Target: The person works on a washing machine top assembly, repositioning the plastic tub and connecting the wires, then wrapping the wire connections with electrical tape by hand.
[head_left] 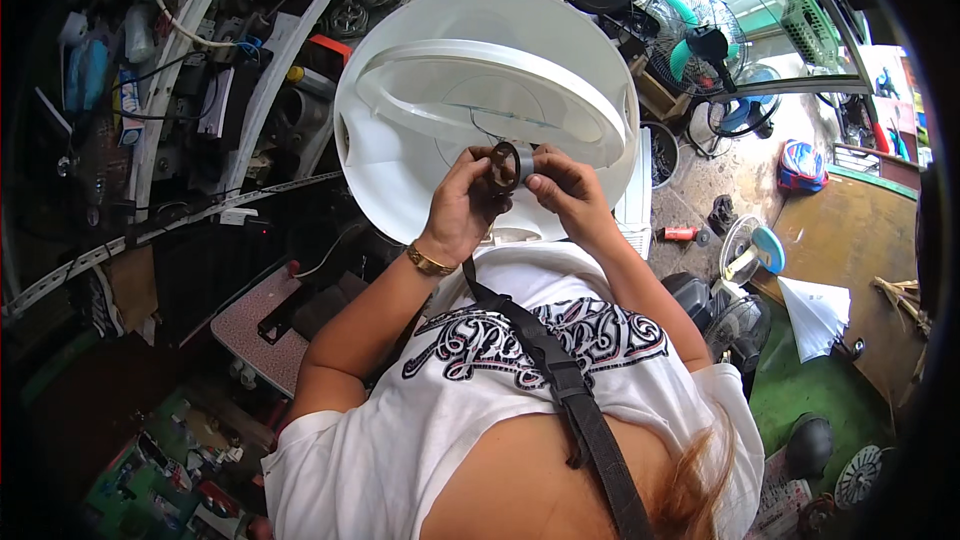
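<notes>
A small dark ring with a grey outer band, which looks like a roll of tape (505, 171), is held up between my two hands. My left hand (462, 202), with a gold-coloured band at the wrist, grips its left side with bent fingers. On the other side, the thumb and fingers of my right hand (567, 190) pinch the grey band. Just beyond my hands stands a large round white plastic tub (375, 180). A curved white plastic piece (560, 78) arches across it, and a thin dark line runs below that piece behind the roll.
Metal shelving (180, 60) crowded with parts and cables stands at the left. A pink-topped small table (255, 325) is at lower left. To the right are a standing fan (697, 40), a red cylinder (683, 234), a white folded umbrella (815, 315) and a brown board (840, 240).
</notes>
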A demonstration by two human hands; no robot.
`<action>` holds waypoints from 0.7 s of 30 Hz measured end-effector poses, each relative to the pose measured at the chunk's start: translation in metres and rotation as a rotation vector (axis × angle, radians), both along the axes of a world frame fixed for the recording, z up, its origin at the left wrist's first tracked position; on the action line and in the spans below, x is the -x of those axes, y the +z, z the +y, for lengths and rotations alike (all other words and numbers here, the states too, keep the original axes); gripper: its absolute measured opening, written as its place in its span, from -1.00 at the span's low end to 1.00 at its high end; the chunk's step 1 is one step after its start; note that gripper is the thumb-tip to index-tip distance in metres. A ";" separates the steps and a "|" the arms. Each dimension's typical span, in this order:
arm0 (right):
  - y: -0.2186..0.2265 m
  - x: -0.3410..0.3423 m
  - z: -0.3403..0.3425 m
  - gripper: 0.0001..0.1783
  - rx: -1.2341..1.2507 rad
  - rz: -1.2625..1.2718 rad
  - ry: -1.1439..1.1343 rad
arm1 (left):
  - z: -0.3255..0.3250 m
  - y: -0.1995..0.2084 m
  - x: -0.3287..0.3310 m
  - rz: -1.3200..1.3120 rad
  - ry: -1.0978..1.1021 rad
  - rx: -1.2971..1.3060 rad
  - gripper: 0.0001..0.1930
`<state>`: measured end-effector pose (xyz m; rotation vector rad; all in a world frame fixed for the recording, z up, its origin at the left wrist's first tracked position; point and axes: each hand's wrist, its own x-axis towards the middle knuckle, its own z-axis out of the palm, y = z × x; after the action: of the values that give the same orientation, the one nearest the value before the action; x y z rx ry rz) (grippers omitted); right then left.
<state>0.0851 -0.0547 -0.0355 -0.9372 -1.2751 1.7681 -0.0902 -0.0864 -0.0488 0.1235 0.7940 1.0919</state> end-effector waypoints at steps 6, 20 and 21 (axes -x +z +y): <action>0.000 -0.010 0.001 -0.79 0.321 0.194 -0.049 | 0.007 0.007 -0.003 -0.167 -0.110 0.125 -0.81; 0.007 -0.014 0.007 -0.80 0.321 0.035 -0.192 | 0.007 0.021 -0.014 0.161 -0.231 -0.057 -0.66; 0.011 -0.009 0.007 -0.77 0.397 0.059 -0.265 | 0.006 0.021 -0.018 0.340 -0.172 -0.181 -0.53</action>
<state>0.0941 -0.0482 -0.0243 -1.2022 -0.7325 1.8491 -0.0724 -0.0807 -0.0279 0.5325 0.9663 0.9899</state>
